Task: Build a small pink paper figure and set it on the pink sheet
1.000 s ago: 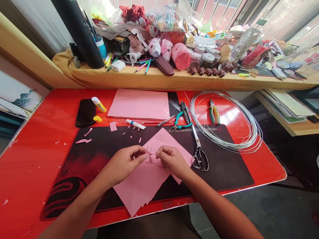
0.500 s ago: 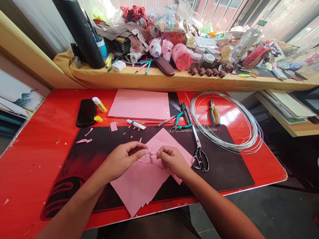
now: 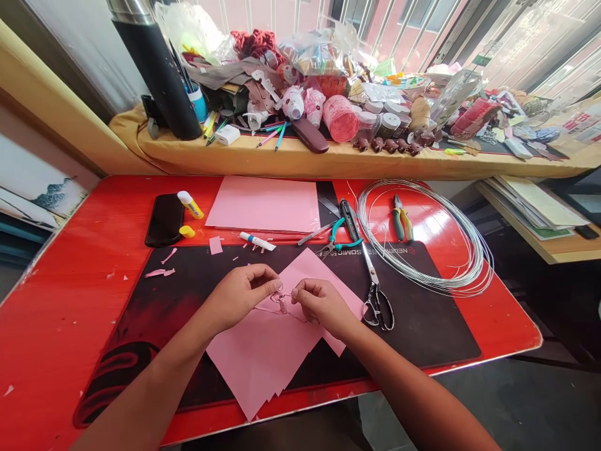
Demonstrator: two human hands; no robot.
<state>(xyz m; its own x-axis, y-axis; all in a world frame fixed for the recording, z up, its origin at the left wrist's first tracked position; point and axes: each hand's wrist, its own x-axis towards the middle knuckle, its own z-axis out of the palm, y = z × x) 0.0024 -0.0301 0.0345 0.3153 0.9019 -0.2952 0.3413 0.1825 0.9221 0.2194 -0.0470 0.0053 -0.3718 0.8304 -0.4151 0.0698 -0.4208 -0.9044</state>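
Between my hands is a small wire figure (image 3: 282, 305), partly wrapped in pink paper, with a wire loop at its top and thin limbs sticking out. My left hand (image 3: 250, 289) pinches the loop end between thumb and forefinger. On the other side, my right hand (image 3: 321, 300) has its thumb and forefinger closed on one thin limb of the figure. Both hands are over fanned pink paper sheets (image 3: 263, 351), which lie on a black desk mat (image 3: 413, 326). The fingertips hide part of the loop.
Right of the paper lie black-handled scissors (image 3: 378, 307), teal pliers (image 3: 335, 241), a box cutter (image 3: 348, 219), a wire coil (image 3: 479, 250) and yellow-green pliers (image 3: 402, 219). A glue tube (image 3: 257, 241), glue stick (image 3: 190, 205), phone (image 3: 164, 219) and pink stack (image 3: 263, 203) lie behind. A cluttered ledge (image 3: 263, 164) runs along the back.
My left fingers have closed in on the figure's top loop, now covering part of it. My right hand stays almost in place. The whole view has shifted slightly.
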